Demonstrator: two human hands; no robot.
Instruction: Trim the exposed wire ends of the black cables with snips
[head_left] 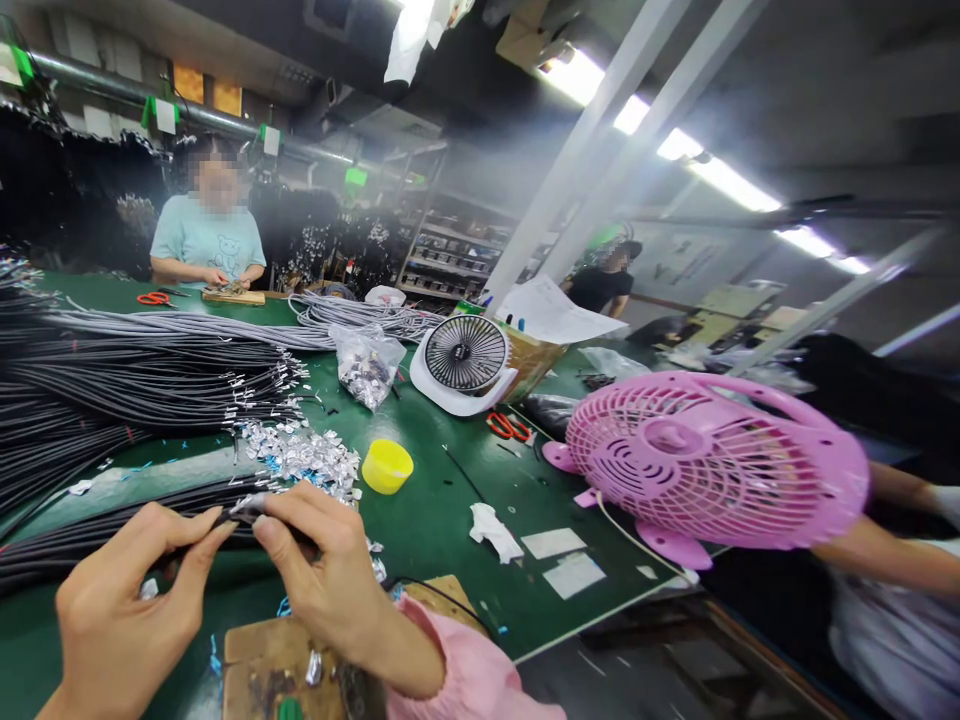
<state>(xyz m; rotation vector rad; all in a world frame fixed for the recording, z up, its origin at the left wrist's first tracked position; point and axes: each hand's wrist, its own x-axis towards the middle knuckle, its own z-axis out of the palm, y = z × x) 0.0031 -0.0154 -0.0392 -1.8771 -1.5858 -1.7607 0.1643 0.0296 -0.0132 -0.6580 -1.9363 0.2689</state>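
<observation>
My left hand [139, 590] pinches the end of a black cable between thumb and forefinger. Just to its right, my right hand [326, 575] grips a small silvery piece at the cable end [244, 508]. The fingertips of both hands are close together. Behind them lies a heap of crumpled foil scraps [311, 455]. Below my right hand is a worn wooden block [259, 655] with a bit of metal on it. Long bundles of black cables [187, 380] stretch from the left.
A yellow cup [387, 466], bag of small parts [367, 365], white fan [465, 360] and red-handled scissors [510, 427] stand or lie on the green table [450, 520]. A large pink fan [712, 460] is right. A person in light blue sits across; an arm shows at right.
</observation>
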